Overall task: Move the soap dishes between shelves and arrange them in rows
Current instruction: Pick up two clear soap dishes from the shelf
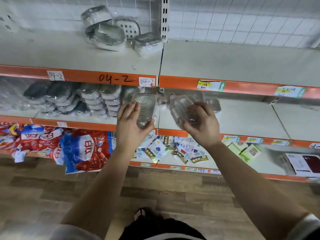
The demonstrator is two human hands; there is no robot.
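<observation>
Gripping dishes (144, 108), left hand (129, 126), right hand (201, 126), orange-edged shelves (225, 64)

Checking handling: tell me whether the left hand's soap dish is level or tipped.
Tipped. The clear soap dish stands on end in the left hand, its ribbed face turned toward the person.

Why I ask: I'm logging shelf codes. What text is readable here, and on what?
"04-2": handwritten on the orange shelf edge.
"04-2": on the left paper label on that edge.
"04-2": on the right paper label on that edge.
Too blurred to read: the price tags and the print on the detergent bags.
Too small to read: the sachets.
</observation>
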